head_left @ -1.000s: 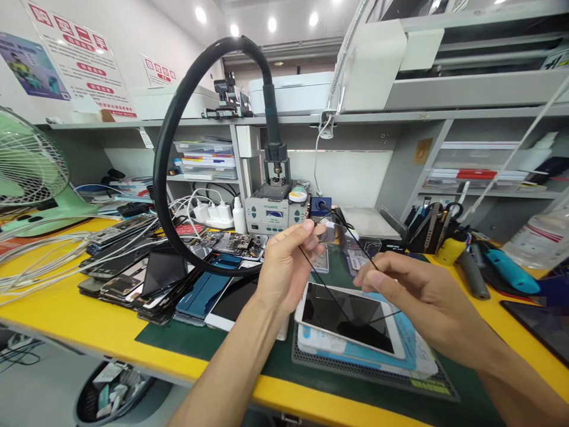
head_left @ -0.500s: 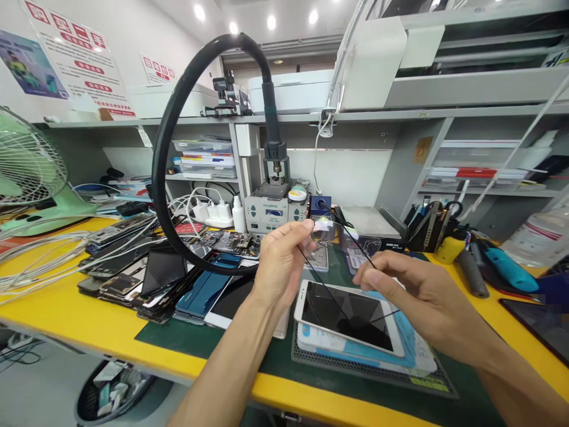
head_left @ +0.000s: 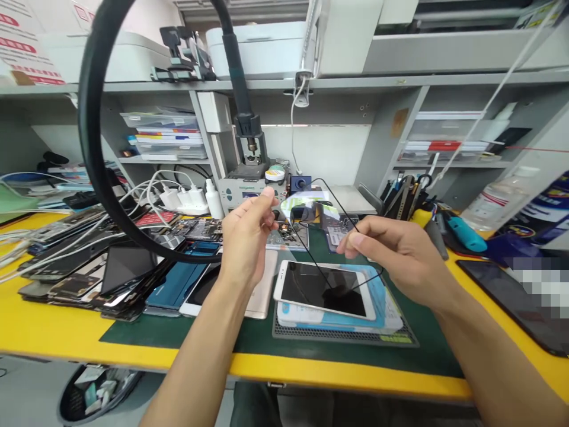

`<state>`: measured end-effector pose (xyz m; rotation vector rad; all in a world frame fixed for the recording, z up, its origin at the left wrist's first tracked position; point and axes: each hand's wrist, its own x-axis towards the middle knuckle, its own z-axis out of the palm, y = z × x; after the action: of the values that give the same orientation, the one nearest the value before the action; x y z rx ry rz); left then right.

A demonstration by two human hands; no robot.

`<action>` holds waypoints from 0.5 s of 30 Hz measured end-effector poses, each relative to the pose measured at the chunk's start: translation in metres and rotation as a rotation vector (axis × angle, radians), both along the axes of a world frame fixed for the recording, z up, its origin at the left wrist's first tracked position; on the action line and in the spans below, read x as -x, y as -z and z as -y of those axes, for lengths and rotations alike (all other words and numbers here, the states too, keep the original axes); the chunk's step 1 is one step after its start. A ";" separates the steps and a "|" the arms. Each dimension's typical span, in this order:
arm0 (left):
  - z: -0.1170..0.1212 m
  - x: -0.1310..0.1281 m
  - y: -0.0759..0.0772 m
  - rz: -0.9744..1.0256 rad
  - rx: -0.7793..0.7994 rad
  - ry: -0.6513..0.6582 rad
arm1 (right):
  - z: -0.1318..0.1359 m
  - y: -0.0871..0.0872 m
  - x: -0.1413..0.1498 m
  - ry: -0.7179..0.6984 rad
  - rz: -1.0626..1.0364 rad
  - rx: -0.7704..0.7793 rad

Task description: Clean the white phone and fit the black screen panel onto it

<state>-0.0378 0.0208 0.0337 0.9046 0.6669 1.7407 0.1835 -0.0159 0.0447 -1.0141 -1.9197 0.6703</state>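
Taking the white phone [head_left: 326, 289] as the mark, the left hand [head_left: 243, 243] is moving farther left of it and the right hand [head_left: 391, 255] slightly farther right, so the gap between them is widening. Above the phone, the thin black frame [head_left: 311, 252] is showing a larger pale-green glare. The view is swinging right and down: far left of the phone, the green fan [head_left: 15, 200] is nearly vanishing; far right, a dark blue container [head_left: 543, 207] is coming into fuller sight.
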 end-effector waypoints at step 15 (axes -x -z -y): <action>-0.006 -0.003 0.008 -0.136 -0.031 -0.047 | -0.012 0.005 0.001 0.186 0.048 0.003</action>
<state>-0.0349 0.0266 0.0259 1.0435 0.7569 1.7465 0.1826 -0.0040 0.0402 -1.2023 -1.8376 0.5469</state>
